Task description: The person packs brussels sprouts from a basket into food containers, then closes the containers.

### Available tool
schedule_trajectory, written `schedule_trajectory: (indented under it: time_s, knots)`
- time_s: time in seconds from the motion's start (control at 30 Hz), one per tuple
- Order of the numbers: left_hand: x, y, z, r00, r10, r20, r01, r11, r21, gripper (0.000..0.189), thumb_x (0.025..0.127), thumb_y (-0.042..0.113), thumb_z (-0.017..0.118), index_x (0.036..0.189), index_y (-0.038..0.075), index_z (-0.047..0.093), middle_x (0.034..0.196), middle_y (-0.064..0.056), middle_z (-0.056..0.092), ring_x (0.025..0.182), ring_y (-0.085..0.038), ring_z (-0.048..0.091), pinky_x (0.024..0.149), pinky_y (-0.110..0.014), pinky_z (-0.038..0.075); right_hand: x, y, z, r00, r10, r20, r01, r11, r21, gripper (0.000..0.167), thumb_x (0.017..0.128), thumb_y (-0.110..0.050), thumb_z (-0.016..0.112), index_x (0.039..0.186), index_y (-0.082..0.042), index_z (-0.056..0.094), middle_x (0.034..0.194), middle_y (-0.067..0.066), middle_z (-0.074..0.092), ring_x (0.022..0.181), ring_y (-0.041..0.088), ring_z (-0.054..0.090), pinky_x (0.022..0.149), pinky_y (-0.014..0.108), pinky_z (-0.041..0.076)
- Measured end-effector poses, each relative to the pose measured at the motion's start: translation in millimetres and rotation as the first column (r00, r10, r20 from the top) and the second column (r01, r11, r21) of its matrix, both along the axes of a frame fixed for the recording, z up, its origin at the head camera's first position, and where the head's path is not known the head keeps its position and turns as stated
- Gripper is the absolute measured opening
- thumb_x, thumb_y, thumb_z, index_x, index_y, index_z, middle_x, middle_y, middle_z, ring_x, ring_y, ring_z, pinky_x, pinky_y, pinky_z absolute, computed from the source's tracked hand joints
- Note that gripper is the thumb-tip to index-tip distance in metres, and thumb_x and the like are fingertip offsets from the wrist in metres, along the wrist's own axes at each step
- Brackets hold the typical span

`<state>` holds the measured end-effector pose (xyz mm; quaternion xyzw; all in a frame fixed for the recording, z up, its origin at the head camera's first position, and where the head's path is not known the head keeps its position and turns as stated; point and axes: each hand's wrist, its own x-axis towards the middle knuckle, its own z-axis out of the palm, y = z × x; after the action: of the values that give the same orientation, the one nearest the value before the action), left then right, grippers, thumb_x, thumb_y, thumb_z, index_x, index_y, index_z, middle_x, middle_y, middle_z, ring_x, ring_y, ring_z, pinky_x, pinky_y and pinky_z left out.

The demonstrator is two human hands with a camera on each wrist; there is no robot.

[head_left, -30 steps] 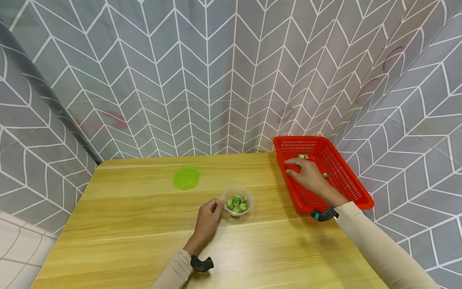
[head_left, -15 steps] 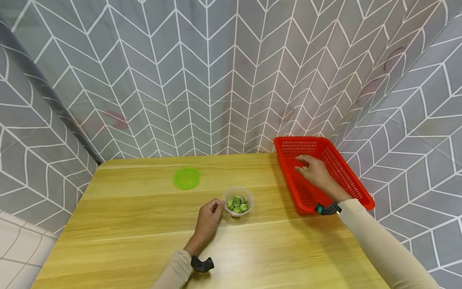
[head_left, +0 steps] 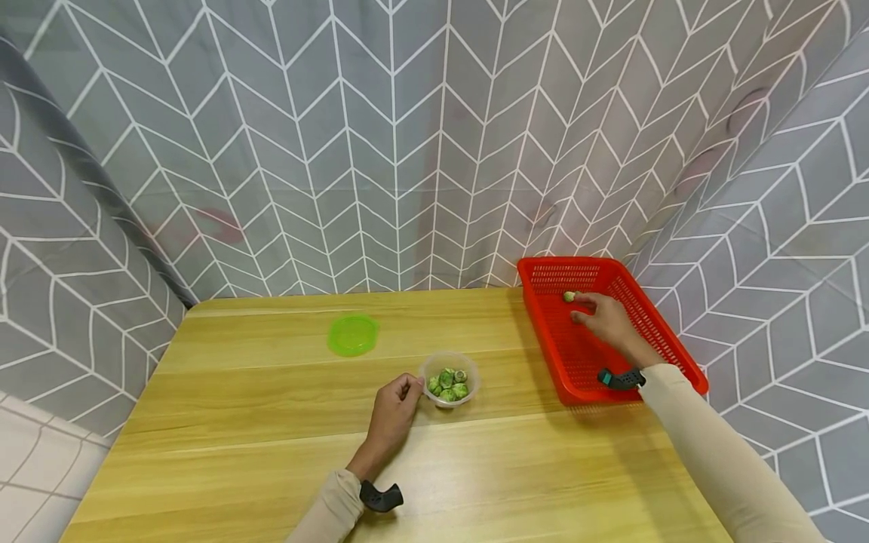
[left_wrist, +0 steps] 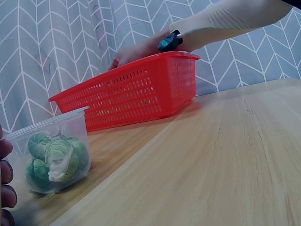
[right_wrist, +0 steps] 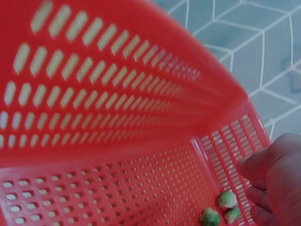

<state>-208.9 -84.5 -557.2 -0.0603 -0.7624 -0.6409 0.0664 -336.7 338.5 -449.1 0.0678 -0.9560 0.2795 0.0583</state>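
My left hand (head_left: 394, 407) holds the left rim of a small clear plastic tub (head_left: 473, 368) between thumb and curled fingers. Several green Brussels sprouts (left_wrist: 59, 155) lie in that tub. Inside the red plastic basket (head_left: 551, 354), my right hand (head_left: 607, 320) reaches low with thumb and fingers apart. Its fingertips are close to a Brussels sprout (head_left: 569, 296) at the basket's far end. The right wrist view shows a pale-topped sprout (right_wrist: 227, 199) and two greener ones grouped by the end wall, just beside the right hand (right_wrist: 277, 179), with nothing seen in its grip.
A green round lid (head_left: 352, 335) lies flat on the wooden table (head_left: 258, 392), behind and left of the tub. Grey patterned curtains (head_left: 407, 151) hang close behind the table and on both sides. The basket's slotted walls stand around the right hand.
My right hand has moved right and deeper into the basket, from over its left side to beside the sprouts. The left hand and tub stay in place.
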Motion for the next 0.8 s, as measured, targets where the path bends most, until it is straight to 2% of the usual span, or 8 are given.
schedule_trajectory:
  time_s: [0.2,0.47,0.57,0.7,0.8]
  knots:
    - [0.7,-1.0,1.9,1.0,-0.009,-0.006,0.009,1.0,-0.021,0.037,0.102,0.04,0.059,0.083,0.01,0.069,0.063,0.003,0.051,0.055,-0.01,0.041,0.055,-0.025,0.037,-6.6,9,-5.4,0.999,-0.023,0.043,0.022,0.999,0.026,0.046,0.094,-0.012,0.072,0.132,0.01,0.059,0.128,0.033,0.06,0.109,0.044,0.057,0.09,0.054,0.046]
    - [0.3,-1.4,2.3,1.0,-0.008,0.011,0.009,1.0,-0.02,0.04,0.102,0.044,0.057,0.084,0.01,0.069,0.063,0.002,0.051,0.055,-0.01,0.04,0.056,-0.025,0.036,-14.5,13,-9.3,0.992,-0.058,0.108,0.055,0.998,0.033,0.046,0.095,-0.013,0.07,0.133,0.009,0.058,0.131,0.032,0.058,0.095,0.035,0.052,0.074,0.035,0.045]
    - [-0.2,-1.6,2.0,1.0,-0.01,0.009,0.01,1.0,-0.022,0.04,0.102,0.042,0.058,0.084,0.009,0.069,0.063,0.002,0.051,0.055,-0.01,0.04,0.056,-0.025,0.036,-16.8,14,-9.9,0.99,-0.062,0.127,0.057,0.997,0.042,0.048,0.095,-0.014,0.07,0.134,0.01,0.057,0.133,0.033,0.056,0.097,0.036,0.052,0.078,0.039,0.046]
    - [-0.7,-1.3,1.0,1.0,-0.009,0.004,0.009,1.0,-0.03,0.038,0.103,0.039,0.058,0.084,0.008,0.069,0.064,0.003,0.052,0.056,-0.01,0.041,0.057,-0.025,0.036,-20.3,15,-11.2,0.986,-0.072,0.151,0.064,0.996,0.055,0.049,0.095,-0.015,0.07,0.134,0.011,0.055,0.136,0.035,0.052,0.11,0.043,0.052,0.093,0.052,0.045]
    - [-0.9,-1.1,0.4,1.0,-0.003,-0.001,0.003,0.999,-0.034,0.036,0.103,0.038,0.059,0.084,0.009,0.069,0.063,0.004,0.052,0.056,-0.01,0.042,0.057,-0.025,0.036,-23.4,15,-12.6,0.983,-0.073,0.167,0.065,0.996,0.058,0.05,0.095,-0.015,0.07,0.134,0.012,0.055,0.137,0.035,0.051,0.119,0.047,0.05,0.101,0.057,0.041]
